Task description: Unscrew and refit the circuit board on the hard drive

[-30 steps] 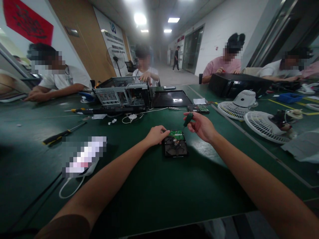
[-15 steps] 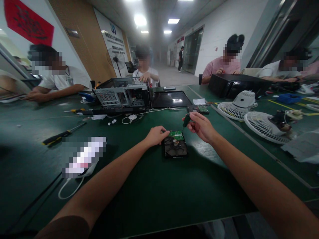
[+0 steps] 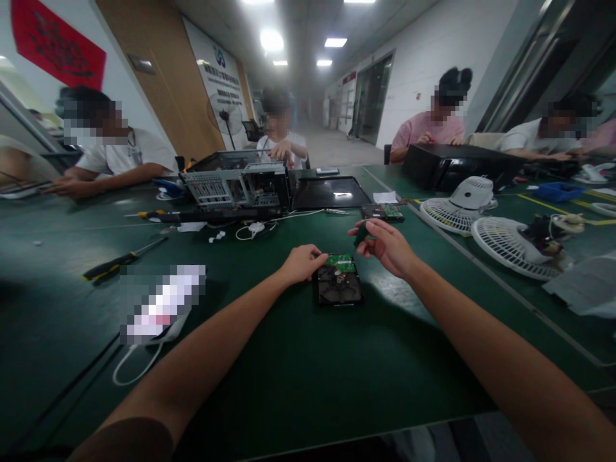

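Note:
A hard drive (image 3: 339, 287) lies on the green table (image 3: 298, 372) with its green circuit board facing up. My left hand (image 3: 304, 263) grips the drive's upper left edge, thumb on top near the board. In my right hand (image 3: 385, 244) is a small screwdriver (image 3: 360, 236) with a dark green handle, held between thumb and fingers. It stands nearly upright, its tip down by the drive's upper right corner; whether the tip touches a screw is too small to tell.
Beyond the drive are an opened computer case (image 3: 235, 186), a dark flat panel (image 3: 330, 192) and another drive (image 3: 382, 212). White fan parts (image 3: 457, 204) stand right. A black-and-yellow screwdriver (image 3: 113, 264) and a blurred-out phone-like object (image 3: 166, 305) lie left. Several people sit around the table.
My right hand has shifted its fingers slightly on the screwdriver handle, with the index finger more extended. The drive and my left hand stay in place.

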